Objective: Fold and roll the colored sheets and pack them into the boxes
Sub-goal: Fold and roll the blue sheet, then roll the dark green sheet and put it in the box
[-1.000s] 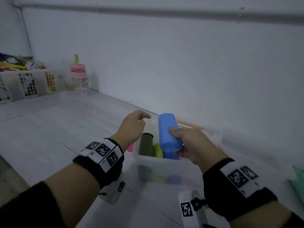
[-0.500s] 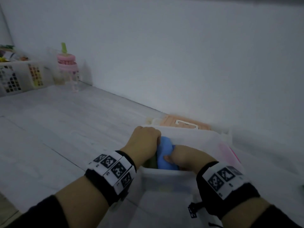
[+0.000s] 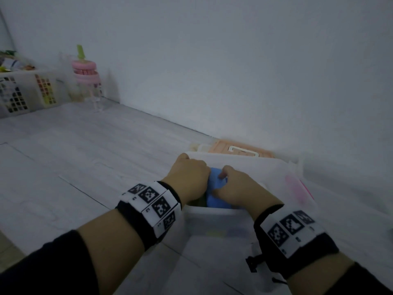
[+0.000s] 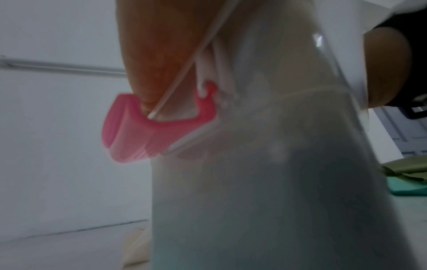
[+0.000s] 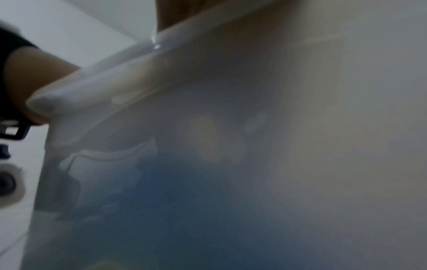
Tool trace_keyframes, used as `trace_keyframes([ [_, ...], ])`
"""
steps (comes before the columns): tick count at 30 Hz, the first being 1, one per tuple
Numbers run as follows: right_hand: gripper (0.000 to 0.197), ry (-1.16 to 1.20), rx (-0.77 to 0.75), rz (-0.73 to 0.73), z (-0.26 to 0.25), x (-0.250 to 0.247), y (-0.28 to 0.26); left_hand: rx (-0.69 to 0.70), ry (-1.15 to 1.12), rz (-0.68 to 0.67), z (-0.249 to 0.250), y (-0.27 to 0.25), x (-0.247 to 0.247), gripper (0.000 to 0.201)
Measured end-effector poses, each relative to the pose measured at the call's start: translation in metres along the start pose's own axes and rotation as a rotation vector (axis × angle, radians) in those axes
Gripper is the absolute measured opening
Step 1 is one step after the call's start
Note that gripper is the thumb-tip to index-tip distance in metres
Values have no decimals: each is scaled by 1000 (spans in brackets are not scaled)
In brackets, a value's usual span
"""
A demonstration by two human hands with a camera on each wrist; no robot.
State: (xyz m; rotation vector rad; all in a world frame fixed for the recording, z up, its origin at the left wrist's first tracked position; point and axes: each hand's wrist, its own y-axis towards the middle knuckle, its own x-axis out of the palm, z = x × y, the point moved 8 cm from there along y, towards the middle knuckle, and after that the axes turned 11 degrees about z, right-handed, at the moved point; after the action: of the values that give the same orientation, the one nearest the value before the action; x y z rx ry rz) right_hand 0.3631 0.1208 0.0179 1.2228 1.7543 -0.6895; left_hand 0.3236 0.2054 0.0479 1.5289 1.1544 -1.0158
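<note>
Readable words, brands, numbers: none can be read in any view.
Left wrist band: black-and-white square code tags behind the fingers, with tiny marks under them, too small to read.
Right wrist band: the same kind of square code tags, small marks beside them unreadable.
Clear box: its wall below the fingers bears no legible label.
</note>
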Motion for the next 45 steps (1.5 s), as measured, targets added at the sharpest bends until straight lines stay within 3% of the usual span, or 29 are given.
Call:
trace_keyframes([
  [5, 29, -58, -66, -24, -5, 12, 7, -48, -160, 59, -4, 0, -8, 15],
  [11, 24, -53, -115, 48, -13, 2, 5, -47, -165, 77, -5, -2, -8, 22],
  [13, 15, -32, -118, 179, -20, -15, 1, -32, -176, 69, -4, -3, -9, 26],
  [17, 25, 186, -70, 665, -19, -74, -30, 7, -142, -56, 0, -6, -7, 36],
  [21, 27, 298, -13, 864, 6, -107, -69, -17, -182, -144, 6, -11, -19, 36],
  [24, 26, 368, 47, 956, 40, -127, -96, -43, -257, -73, 29, -10, -54, 31],
  [28, 29, 410, 120, 1040, 95, -155, -135, 53, -418, 150, 104, 2, -114, 28],
  [31, 32, 401, 270, 1085, 158, -180, -173, 147, -527, 173, 189, 9, -133, 27],
  [38, 25, 251, 665, 1025, 334, -214, -285, 327, -563, -194, 389, 5, -79, 21],
  [41, 26, 242, 761, 973, 387, -217, -325, 350, -524, -329, 457, -4, -58, 41],
  [45, 8, 220, 824, 970, 436, -243, -361, 324, -386, -458, 516, -8, -46, 76],
])
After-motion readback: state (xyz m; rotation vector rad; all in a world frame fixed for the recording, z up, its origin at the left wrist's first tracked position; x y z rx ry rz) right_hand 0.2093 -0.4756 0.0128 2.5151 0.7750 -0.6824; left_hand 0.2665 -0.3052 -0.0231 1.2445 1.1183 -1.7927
